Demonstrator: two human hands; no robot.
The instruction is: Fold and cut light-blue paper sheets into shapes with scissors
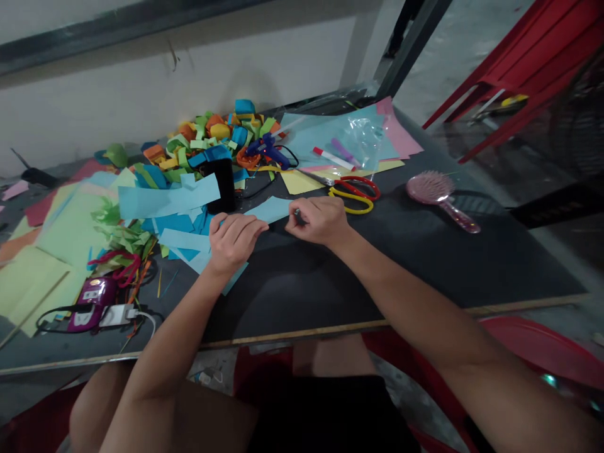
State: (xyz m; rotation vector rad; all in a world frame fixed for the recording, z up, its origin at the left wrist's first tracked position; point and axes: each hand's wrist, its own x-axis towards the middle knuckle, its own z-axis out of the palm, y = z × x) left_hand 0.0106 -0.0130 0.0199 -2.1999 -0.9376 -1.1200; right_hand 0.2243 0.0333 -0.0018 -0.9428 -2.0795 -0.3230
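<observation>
Between my two hands a light blue paper strip point(271, 208) is stretched at the middle of the dark table. Fingers and thumb of my left hand point(234, 239) are pressed together at its left end. The right end is pinched by my right hand point(321, 220), whose fingers are curled in. More light blue strips point(167, 196) lie to the left of my left hand, and a black object point(221, 187) stands behind it. Scissors with red and yellow handles point(356, 192) rest just behind my right hand.
Folded paper pieces point(219, 131) are heaped at the back beside a blue glue gun point(268, 150). A pink hairbrush point(431, 187) lies right. Coloured sheets point(70, 226), a purple device point(94, 302) and a white plug point(116, 314) are left. A red chair point(528, 69) stands beyond the table.
</observation>
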